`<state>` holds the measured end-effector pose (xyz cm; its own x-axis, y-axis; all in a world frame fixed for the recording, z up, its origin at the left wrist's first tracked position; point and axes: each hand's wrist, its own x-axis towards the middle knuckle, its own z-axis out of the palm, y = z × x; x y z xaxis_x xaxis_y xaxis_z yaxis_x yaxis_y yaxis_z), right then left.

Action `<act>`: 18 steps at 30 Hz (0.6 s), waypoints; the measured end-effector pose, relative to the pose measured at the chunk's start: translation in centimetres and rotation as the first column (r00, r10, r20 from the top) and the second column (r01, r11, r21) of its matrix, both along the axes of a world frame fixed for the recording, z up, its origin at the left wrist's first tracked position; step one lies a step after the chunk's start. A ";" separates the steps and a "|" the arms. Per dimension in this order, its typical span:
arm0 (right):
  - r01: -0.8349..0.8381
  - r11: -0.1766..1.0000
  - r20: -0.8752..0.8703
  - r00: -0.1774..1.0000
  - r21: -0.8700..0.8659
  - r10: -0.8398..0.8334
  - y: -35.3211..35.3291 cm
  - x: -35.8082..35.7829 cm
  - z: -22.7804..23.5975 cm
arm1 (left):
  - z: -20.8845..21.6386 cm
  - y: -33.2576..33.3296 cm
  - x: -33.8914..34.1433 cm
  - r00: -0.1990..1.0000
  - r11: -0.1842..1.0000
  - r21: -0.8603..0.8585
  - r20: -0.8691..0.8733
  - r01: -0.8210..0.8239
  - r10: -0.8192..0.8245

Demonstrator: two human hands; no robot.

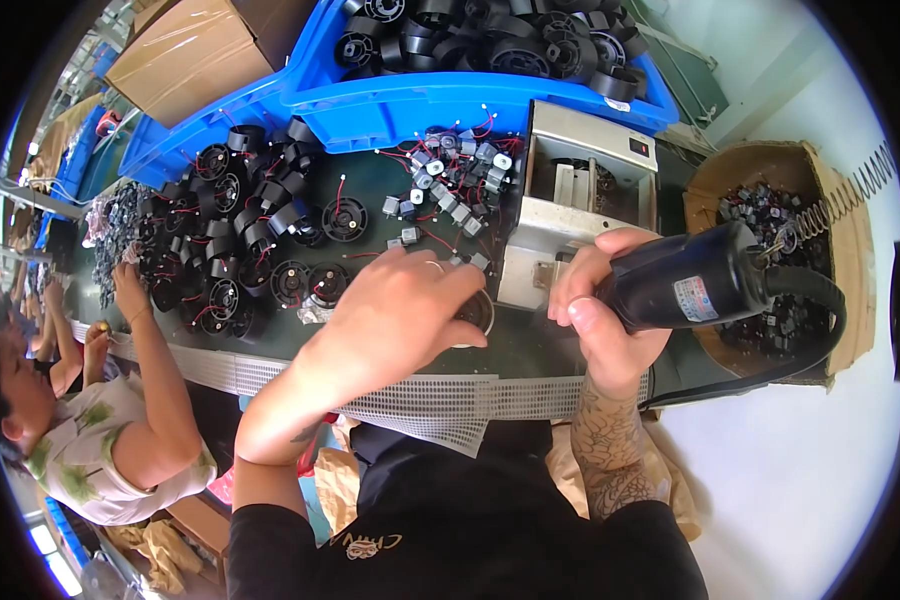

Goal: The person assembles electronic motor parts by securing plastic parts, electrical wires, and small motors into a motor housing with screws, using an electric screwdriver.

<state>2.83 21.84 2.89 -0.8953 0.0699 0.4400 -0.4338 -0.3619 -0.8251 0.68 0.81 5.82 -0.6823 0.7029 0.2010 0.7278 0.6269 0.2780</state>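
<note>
My right hand (610,315) is wrapped around a black electric screwdriver (685,280), which lies nearly level and hangs from a coiled spring (840,200). Its tip end points left, toward a metal box-shaped machine (595,215). My left hand (400,305) is bent over the bench with its fingers curled down and the thumb at the rim of a round cup-like part (483,312). Most of that part is hidden under the hand, and what the fingers grip cannot be made out. Beyond the knuckles lies a pile of small grey motors (455,175) with red wires.
Black round fan housings (225,230) with wires cover the bench at left. A blue bin (410,115) of black rings stands behind. At right is a cardboard box (710,190) of small motors. A perforated pale strip (420,400) runs along the front edge. A co-worker (110,430) works at left.
</note>
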 end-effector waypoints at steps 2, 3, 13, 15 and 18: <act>-0.005 1.000 -0.024 1.000 -0.008 0.004 0.2 0.0 0.2 | 0.7 -0.6 -0.2 0.925 0.974 0.151 0.365 -0.171 0.106; -0.014 1.000 -0.050 0.999 -0.019 0.013 0.3 0.0 0.3 | 0.0 -1.0 -0.5 0.924 0.949 0.239 0.367 -0.204 0.106; 0.126 0.991 -0.251 0.961 0.033 -0.114 1.3 -0.1 3.3 | -3.7 -1.0 -0.2 0.801 0.875 0.335 0.591 -0.350 0.095; 0.174 0.979 -0.265 0.954 0.107 -0.140 1.0 0.0 3.4 | -5.6 -1.4 -0.3 0.713 0.829 0.390 0.701 -0.401 0.015; 0.201 0.976 -0.225 0.958 0.084 -0.178 0.5 0.0 3.1 | -6.8 -1.6 -0.3 0.636 0.768 0.468 0.765 -0.438 -0.102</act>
<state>2.79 22.37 6.03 -0.7534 0.1718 0.6347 -0.6573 -0.1721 -0.7337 0.34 -0.76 -1.03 -0.8698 0.4823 -0.1038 0.0119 0.2309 0.9729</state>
